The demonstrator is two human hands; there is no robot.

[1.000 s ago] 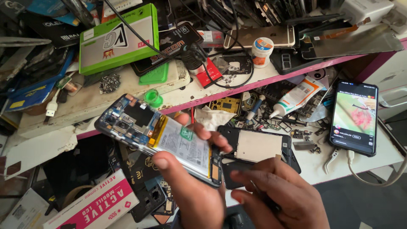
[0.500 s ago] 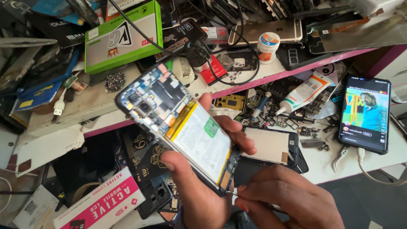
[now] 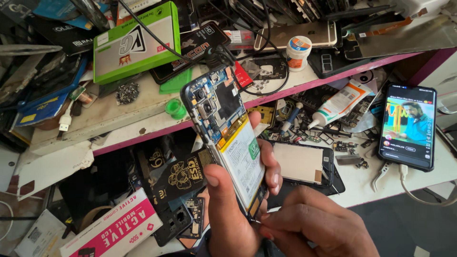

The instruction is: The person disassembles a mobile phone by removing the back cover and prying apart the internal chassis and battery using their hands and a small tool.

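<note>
An opened phone (image 3: 227,138), its back removed and battery exposed, was gripped upright above the cluttered workbench (image 3: 366,178) by the left hand (image 3: 233,209), while a thin tool was pinched at its lower edge by the right hand (image 3: 309,228).

A flat green box with a white label panel (image 3: 135,43) lies on the shelf near its left end. Just right of it rests a black card package with orange lettering (image 3: 190,52). A small white tub with a blue and orange label (image 3: 299,52) stands further right on the shelf. On the counter, a white glue tube with an orange label (image 3: 340,102) lies below the shelf edge. At the counter's right edge a phone with a lit screen (image 3: 408,126) shows colourful video. A pink and white long box (image 3: 114,231) sits at the lower left, and a black anti-static bag with gold print (image 3: 183,173) lies just above it.
</note>
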